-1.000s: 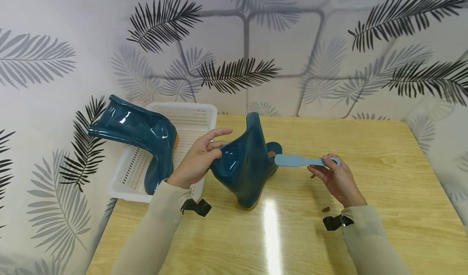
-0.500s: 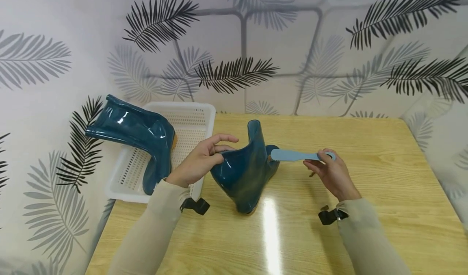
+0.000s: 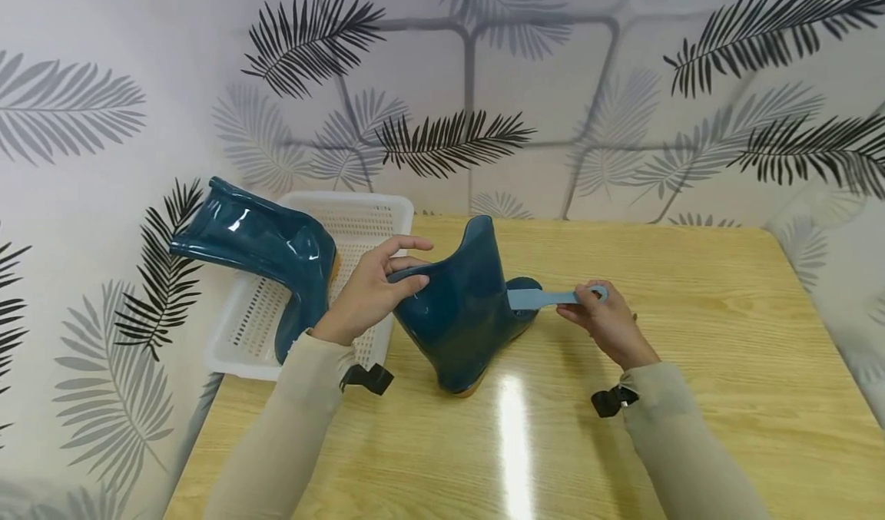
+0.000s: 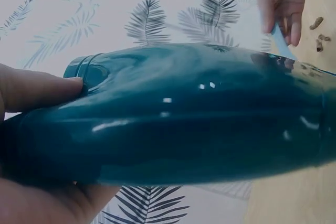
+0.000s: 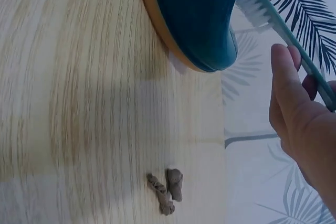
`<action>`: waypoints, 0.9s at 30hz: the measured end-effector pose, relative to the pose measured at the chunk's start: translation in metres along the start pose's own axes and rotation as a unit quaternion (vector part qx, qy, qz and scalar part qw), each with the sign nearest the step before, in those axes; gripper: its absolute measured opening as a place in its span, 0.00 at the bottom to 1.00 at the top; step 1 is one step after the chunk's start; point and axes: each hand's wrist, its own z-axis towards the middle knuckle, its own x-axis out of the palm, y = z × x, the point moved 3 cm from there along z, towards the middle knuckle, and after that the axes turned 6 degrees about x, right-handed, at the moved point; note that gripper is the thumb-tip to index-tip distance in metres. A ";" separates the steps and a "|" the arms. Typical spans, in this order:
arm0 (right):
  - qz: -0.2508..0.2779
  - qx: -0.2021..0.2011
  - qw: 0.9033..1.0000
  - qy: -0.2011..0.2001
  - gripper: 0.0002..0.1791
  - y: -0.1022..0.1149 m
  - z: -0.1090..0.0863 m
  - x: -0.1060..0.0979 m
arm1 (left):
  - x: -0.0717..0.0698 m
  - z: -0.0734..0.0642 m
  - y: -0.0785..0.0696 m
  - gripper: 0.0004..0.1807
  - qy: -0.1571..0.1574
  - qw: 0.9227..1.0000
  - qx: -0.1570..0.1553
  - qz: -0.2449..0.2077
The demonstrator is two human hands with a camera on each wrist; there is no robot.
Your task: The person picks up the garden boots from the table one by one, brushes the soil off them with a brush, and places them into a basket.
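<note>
A glossy dark teal rubber boot (image 3: 452,312) with a tan sole stands on the wooden table, its shaft leaning left. My left hand (image 3: 369,289) grips the rim of the shaft, thumb on one side. In my right hand (image 3: 608,324) is the handle of a light blue brush (image 3: 553,298). White bristles (image 5: 254,9) show in the right wrist view, facing the foot of the boot right at its upper. Part of the brush head is hidden behind the shaft in the head view.
A matching boot (image 3: 297,247) lies across a white plastic basket (image 3: 359,232) at the left. Small brown lumps (image 5: 168,190) lie on the table (image 3: 726,351) near the right hand. A leaf-patterned backdrop (image 3: 539,105) rises behind the table.
My right hand has moved left with the brush, whose head now goes partly behind the boot's shaft. The boot has shifted slightly in my left hand, which keeps its grip.
</note>
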 end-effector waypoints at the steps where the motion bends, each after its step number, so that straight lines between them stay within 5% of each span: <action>1: -0.011 -0.006 1.000 -0.009 0.09 0.000 -0.001 -0.001 | -0.002 0.002 0.000 0.23 -0.004 1.000 -0.002 -0.001; 13: -0.024 -0.056 0.995 -0.076 0.12 0.006 -0.010 -0.009 | -0.008 0.005 0.008 0.24 -0.042 0.998 -0.010 -0.043; 18: 0.013 -0.033 0.999 -0.040 0.12 0.010 -0.005 -0.001 | -0.007 0.010 0.004 0.21 -0.051 0.998 0.023 0.006; 22: -0.015 0.006 1.000 -0.002 0.11 0.005 -0.005 0.004 | -0.009 0.020 0.001 0.19 -0.059 0.996 0.049 0.042; 27: -0.057 0.000 0.998 -0.034 0.11 0.001 -0.012 -0.005 | -0.012 0.028 0.003 0.18 -0.073 0.995 0.050 0.047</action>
